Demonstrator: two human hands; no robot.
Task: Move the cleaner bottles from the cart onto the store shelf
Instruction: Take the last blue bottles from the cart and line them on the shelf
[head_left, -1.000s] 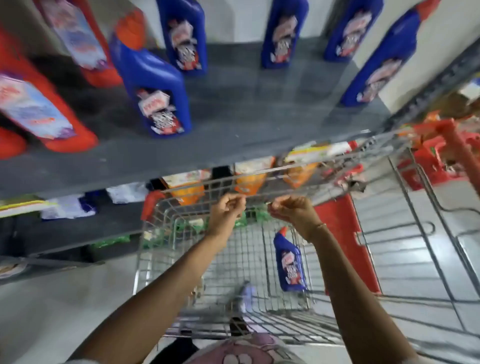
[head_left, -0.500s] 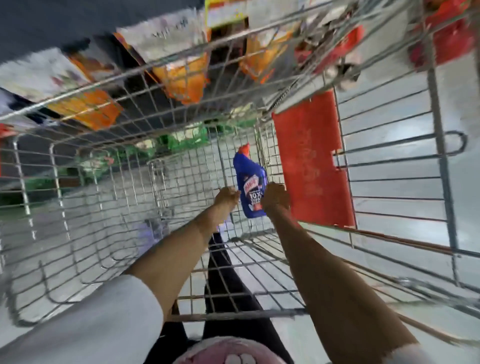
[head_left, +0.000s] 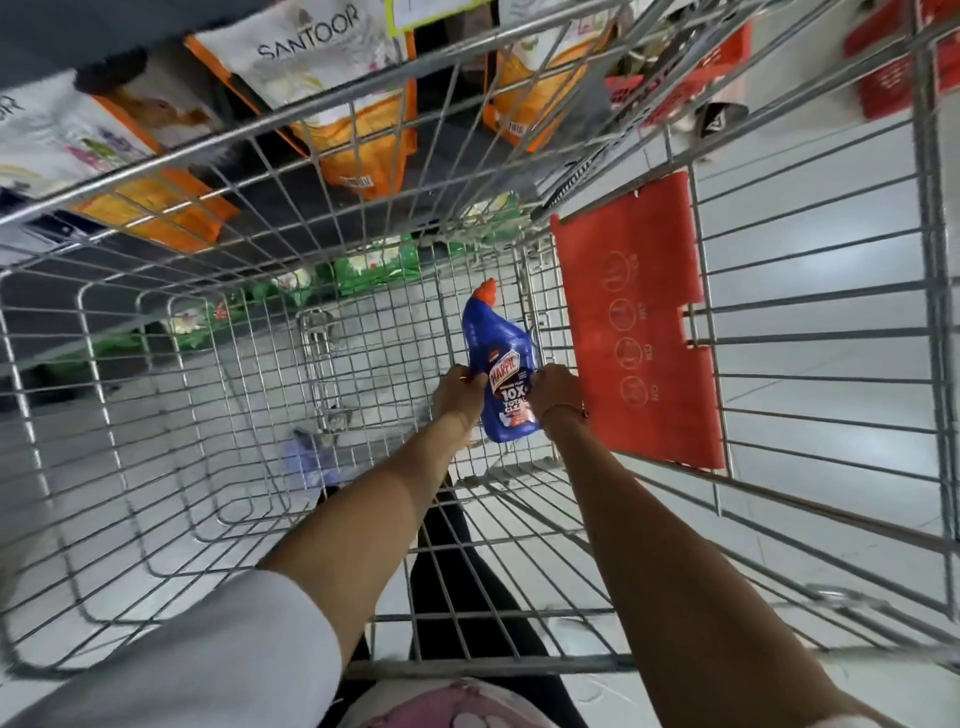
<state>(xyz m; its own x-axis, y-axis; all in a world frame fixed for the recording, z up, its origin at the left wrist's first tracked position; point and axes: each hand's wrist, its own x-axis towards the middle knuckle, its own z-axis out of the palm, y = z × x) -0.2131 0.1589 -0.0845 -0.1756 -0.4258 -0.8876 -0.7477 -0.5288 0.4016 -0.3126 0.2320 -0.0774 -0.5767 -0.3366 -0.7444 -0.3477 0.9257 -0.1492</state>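
A blue cleaner bottle (head_left: 503, 364) with an orange cap stands deep inside the wire cart (head_left: 208, 415), near its far right corner. My left hand (head_left: 460, 392) presses against the bottle's left side and my right hand (head_left: 555, 391) against its right side, so both hands grip it. Both arms reach down into the cart from the near edge. The bottle's label faces me. The shelf holding the other cleaner bottles is out of view.
A red plastic flap (head_left: 644, 322) hangs on the cart's right wall beside the bottle. Beyond the cart's far wall, orange and white pouches (head_left: 332, 78) lie on a lower shelf, with green packs (head_left: 374, 265) below. Red baskets (head_left: 883, 62) sit at top right on the tiled floor.
My view tipped down from the shelf into the cart. Both hands dropped from the cart's far rim to the bottle and closed on its sides.
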